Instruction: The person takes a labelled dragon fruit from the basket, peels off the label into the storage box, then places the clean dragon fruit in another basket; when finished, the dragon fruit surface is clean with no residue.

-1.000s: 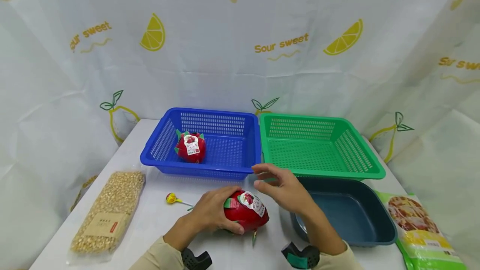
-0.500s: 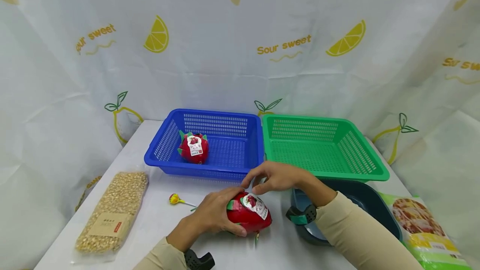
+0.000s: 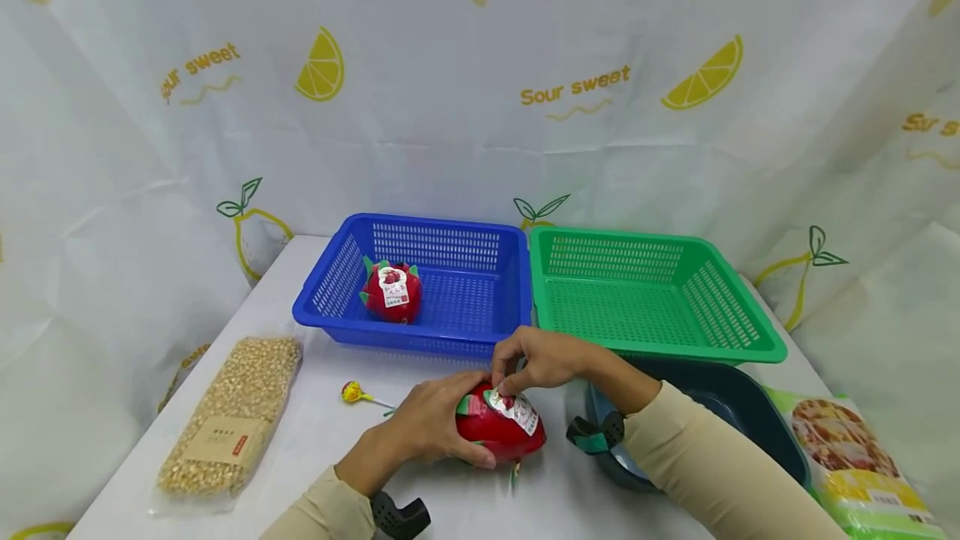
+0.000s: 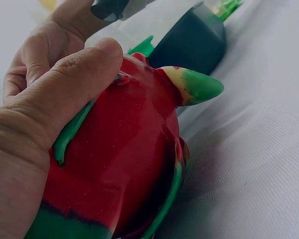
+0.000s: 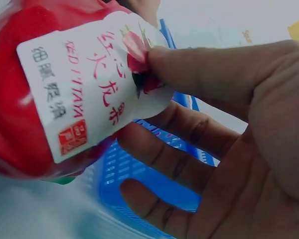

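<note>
My left hand (image 3: pixel 431 423) grips a red dragon fruit (image 3: pixel 495 437) from its left side, on the white table. In the left wrist view, the left thumb (image 4: pixel 84 74) lies across the fruit's red skin near its green-tipped scales. A white label (image 5: pixel 79 94) printed "RED PITAYA" is on the fruit. My right hand (image 3: pixel 543 357) reaches over from the right and pinches the far end of that label. Its thumb is on the printed side, and the forefinger, partly hidden, is behind. The other right fingers (image 5: pixel 154 154) are spread below the label, away from the fruit.
A blue basket (image 3: pixel 461 294) at the back holds another labelled dragon fruit (image 3: pixel 393 294). Beside it stands a green basket (image 3: pixel 611 307). A dark blue tub (image 3: pixel 750 415) is under the right forearm. A lollipop (image 3: pixel 352 392), a bag of yellow grains (image 3: pixel 232 407) and a green food packet (image 3: pixel 855 448) lie around.
The right hand has moved left and down from above the fruit's right side to the label and now pinches its end. The left hand keeps holding the fruit in place.
</note>
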### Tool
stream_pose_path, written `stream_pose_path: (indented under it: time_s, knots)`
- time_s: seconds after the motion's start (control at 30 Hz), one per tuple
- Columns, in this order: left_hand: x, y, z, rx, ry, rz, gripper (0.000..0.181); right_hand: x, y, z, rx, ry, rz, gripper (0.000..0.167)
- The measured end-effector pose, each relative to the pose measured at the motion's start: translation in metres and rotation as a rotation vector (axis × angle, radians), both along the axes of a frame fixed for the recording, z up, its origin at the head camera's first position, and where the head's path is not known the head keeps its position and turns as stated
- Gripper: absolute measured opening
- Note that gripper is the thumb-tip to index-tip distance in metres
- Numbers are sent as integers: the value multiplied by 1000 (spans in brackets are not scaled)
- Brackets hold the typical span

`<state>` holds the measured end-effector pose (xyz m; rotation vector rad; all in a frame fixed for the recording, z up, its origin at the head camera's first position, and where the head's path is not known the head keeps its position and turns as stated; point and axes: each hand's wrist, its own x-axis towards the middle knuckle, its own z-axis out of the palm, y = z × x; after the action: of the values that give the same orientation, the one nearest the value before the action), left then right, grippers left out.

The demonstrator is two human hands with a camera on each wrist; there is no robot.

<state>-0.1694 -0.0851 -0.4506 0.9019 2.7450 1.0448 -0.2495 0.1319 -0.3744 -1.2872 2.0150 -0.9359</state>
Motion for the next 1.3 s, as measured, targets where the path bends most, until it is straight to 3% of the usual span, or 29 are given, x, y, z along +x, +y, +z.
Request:
stream_pose_path:
  time_s: [0.27,0.4,0.57,0.73,0.9,1.0,1.13,1.3]
  knots:
    - [0,1,0,5,-17,6,97,5,5,-6,-104,68,-27,10]
    - [-1,1,0,1,13,8,97,10,10,-10,-143,92,-45,12]
    - [1,2,0,-14,12,25,97,12,20,-10,-180,49,-36,10]
    - [2,2,0,-8,-5,32,98,14,33,-11,-285,24,20,10]
    - [1,4,-2,-2,23,37,98,18,44,-11,-367,15,33,13]
    - [1,5,-2,-9,49,34,97,18,53,-4,-441,-45,-21,13]
    - [2,6,-2,-10,60,30,95,16,71,21,-548,-126,-98,8]
    - [1,7,-2,-28,38,31,95,10,102,43,-427,-196,-49,10]
